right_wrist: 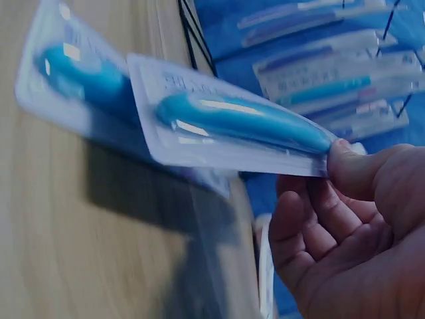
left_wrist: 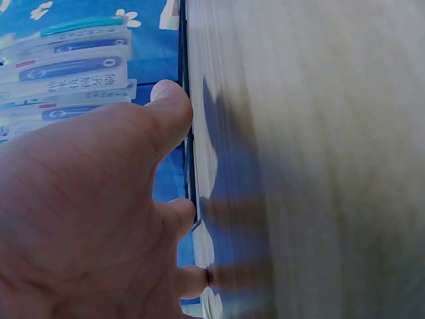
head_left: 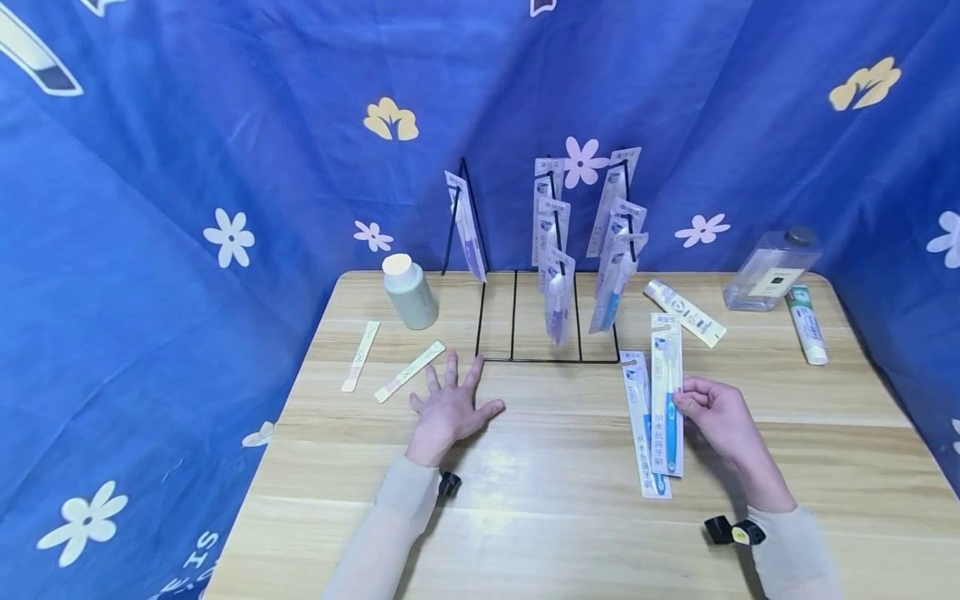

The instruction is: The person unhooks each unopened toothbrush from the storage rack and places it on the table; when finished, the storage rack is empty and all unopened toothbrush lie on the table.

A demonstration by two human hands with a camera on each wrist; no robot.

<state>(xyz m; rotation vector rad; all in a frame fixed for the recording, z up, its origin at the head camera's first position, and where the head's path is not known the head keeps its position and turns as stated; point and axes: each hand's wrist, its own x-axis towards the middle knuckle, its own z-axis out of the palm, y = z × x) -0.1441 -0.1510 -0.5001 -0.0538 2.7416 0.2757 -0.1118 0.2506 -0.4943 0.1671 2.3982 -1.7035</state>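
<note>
Between thumb and fingers my right hand (head_left: pixel 718 417) pinches the edge of a packaged blue toothbrush (head_left: pixel 667 392), its long white card held over the table. Partly under it in the head view lies a second packaged blue toothbrush (head_left: pixel 639 408) on the wood. In the right wrist view the held toothbrush pack (right_wrist: pixel 232 126) is tilted, with the other toothbrush pack (right_wrist: pixel 80 80) behind it. My left hand (head_left: pixel 447 410) has its fingers spread over the table, holding nothing, just in front of the black wire rack (head_left: pixel 545 361).
Several toothbrush packs (head_left: pixel 557 300) hang from the rack's hooks. Left of it stand a white-capped bottle (head_left: pixel 411 292) and two slim sachets (head_left: pixel 362 357). To the right are a white tube (head_left: pixel 685 312), a clear bottle (head_left: pixel 770 271) and a toothpaste tube (head_left: pixel 807 325). Blue curtain (head_left: pixel 300 125) surrounds the table.
</note>
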